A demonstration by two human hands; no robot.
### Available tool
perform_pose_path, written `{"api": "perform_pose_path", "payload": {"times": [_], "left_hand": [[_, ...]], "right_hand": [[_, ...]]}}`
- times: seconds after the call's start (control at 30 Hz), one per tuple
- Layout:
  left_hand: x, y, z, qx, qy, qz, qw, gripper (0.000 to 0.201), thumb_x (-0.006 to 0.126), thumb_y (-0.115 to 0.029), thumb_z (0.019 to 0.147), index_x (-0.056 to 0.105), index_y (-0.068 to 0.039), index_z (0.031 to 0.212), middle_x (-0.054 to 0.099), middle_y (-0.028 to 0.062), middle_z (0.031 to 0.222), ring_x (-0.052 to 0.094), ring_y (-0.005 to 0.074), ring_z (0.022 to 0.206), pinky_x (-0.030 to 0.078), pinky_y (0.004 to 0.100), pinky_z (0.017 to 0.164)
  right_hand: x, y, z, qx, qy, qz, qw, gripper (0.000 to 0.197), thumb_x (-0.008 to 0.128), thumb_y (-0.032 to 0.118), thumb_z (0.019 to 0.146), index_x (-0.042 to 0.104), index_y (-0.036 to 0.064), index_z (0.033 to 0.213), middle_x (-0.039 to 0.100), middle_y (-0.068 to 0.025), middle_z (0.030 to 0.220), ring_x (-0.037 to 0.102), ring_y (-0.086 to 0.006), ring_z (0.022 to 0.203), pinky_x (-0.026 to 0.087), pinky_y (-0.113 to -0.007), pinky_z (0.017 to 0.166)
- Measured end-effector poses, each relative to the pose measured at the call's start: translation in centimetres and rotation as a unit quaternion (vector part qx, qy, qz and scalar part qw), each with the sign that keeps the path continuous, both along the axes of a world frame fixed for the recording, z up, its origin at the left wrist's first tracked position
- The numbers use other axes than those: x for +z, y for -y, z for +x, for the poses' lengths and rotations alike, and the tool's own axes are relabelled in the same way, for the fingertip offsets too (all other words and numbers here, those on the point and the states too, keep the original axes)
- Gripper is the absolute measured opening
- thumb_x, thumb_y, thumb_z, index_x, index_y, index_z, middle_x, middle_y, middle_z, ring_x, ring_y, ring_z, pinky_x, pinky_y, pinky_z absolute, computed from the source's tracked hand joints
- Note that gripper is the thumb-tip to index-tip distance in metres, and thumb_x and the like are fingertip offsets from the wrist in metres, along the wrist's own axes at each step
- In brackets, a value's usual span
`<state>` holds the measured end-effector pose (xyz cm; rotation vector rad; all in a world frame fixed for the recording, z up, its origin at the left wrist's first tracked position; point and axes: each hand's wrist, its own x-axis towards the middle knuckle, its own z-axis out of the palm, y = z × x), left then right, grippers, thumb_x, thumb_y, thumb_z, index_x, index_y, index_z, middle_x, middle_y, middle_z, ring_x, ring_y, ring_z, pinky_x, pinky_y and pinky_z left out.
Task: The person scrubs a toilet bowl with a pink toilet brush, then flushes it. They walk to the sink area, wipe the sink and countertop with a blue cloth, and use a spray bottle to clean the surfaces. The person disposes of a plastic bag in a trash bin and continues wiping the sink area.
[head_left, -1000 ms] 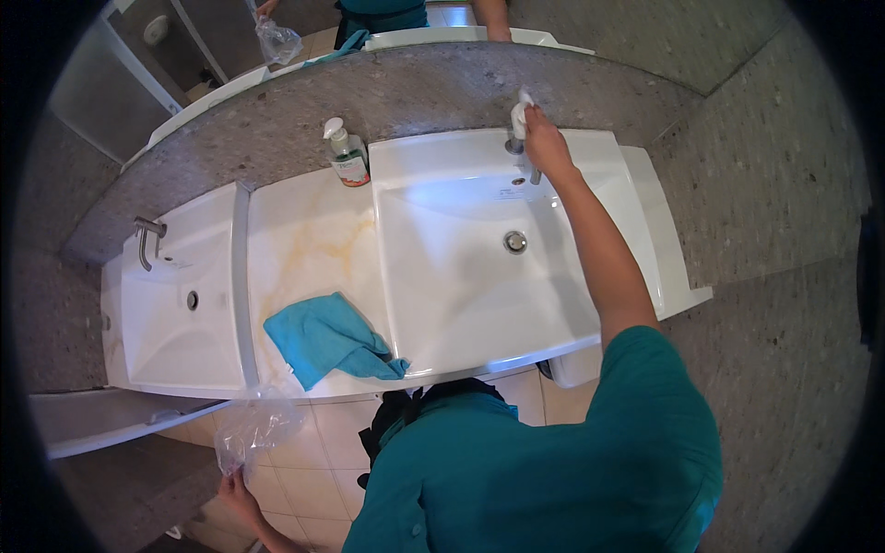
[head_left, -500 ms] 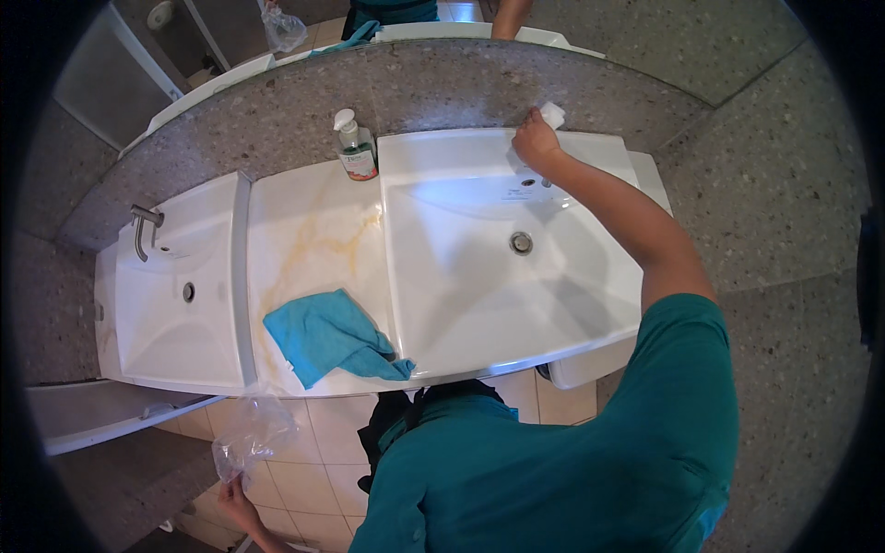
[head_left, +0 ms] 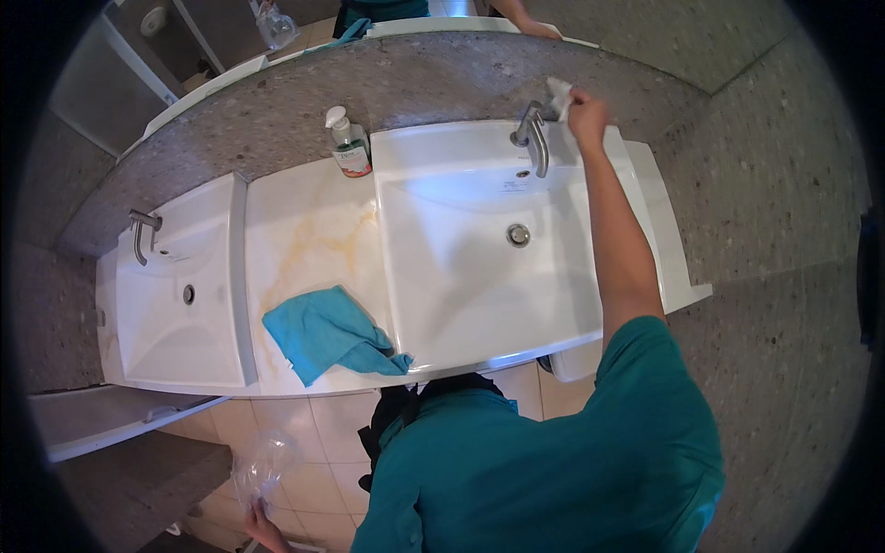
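My right hand (head_left: 588, 118) reaches over the right sink (head_left: 461, 276) to the stone backsplash. Its closed fingers grip a crumpled white tissue (head_left: 559, 90), held against or close to the stone, just right of the grey metal faucet (head_left: 532, 134). Low at the left, beyond the counter's front edge, my left hand (head_left: 264, 527) pinches a clear plastic bag (head_left: 267, 465) above the tiled floor. A turquoise cloth (head_left: 324, 336) lies bunched on the counter between the two sinks, with one corner over the right sink's rim.
A pump soap bottle (head_left: 350, 146) stands by the backsplash, left of the right sink. Yellowish stains (head_left: 323, 241) mark the white counter. The left sink (head_left: 175, 341) has its own faucet (head_left: 143, 235). A mirror (head_left: 313, 28) runs above the backsplash.
My right hand has moved right and up along the backsplash with the tissue, uncovering the faucet. My left hand and the plastic bag have shifted slightly right and down.
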<state>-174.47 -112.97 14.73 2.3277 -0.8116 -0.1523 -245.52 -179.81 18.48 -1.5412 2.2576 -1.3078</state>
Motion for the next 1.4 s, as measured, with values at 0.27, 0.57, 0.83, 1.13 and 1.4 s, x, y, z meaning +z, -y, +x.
{"api": "perform_pose_path", "payload": {"times": [0.27,0.57,0.83,1.13,1.4], "left_hand": [[4.2,5.8,-1.2,-0.053,-0.024,0.060,0.997,0.027,0.059,-0.016,0.091,0.066,0.010,0.091,0.068,0.0122,0.076,0.058,0.0135,0.070,0.047,0.0304,0.067],[7.1,6.4,-1.9,-0.062,0.039,0.147,0.986,0.024,0.059,-0.013,0.089,0.067,0.010,0.089,0.067,0.0141,0.073,0.055,0.0139,0.066,0.045,0.0314,0.064],[4.1,3.3,-2.2,-0.058,0.031,0.111,0.992,0.028,0.060,-0.019,0.090,0.068,0.008,0.092,0.066,0.0157,0.071,0.055,0.0149,0.063,0.045,0.0343,0.061],[0.5,-9.1,-2.1,0.156,0.001,0.091,0.984,0.028,0.064,-0.020,0.088,0.069,0.006,0.098,0.070,0.0142,0.078,0.063,0.0149,0.073,0.049,0.0307,0.068],[-9.0,-15.6,-3.7,0.305,-0.101,0.067,0.945,0.027,0.067,-0.021,0.085,0.071,0.003,0.097,0.071,0.0140,0.080,0.065,0.0171,0.072,0.050,0.0317,0.069]], "right_hand": [[-9.8,-0.6,-1.9,0.088,0.318,0.025,0.944,0.027,0.061,0.002,0.084,0.066,-0.0022,0.110,0.067,-0.0080,0.101,0.062,-0.0180,0.091,0.048,-0.029,0.082],[-10.0,-0.1,-2.7,0.300,-0.118,0.135,0.937,0.021,0.059,0.006,0.083,0.070,0.0042,0.100,0.062,-0.0196,0.097,0.061,-0.0350,0.091,0.049,-0.038,0.084],[-8.5,-1.3,-5.8,0.230,-0.106,0.032,0.967,0.016,0.055,0.000,0.083,0.066,-0.0006,0.094,0.061,-0.0188,0.102,0.061,-0.0335,0.096,0.049,-0.036,0.084],[-14.1,-13.9,3.4,0.306,-0.198,0.107,0.925,0.014,0.050,0.000,0.088,0.063,-0.0012,0.095,0.060,-0.0179,0.097,0.059,-0.0340,0.086,0.047,-0.039,0.078],[-2.5,-12.3,32.9,0.531,0.114,0.001,0.840,0.008,0.059,0.000,0.083,0.057,-0.0035,0.089,0.056,-0.0101,0.088,0.055,-0.0193,0.079,0.043,-0.026,0.071]]}}
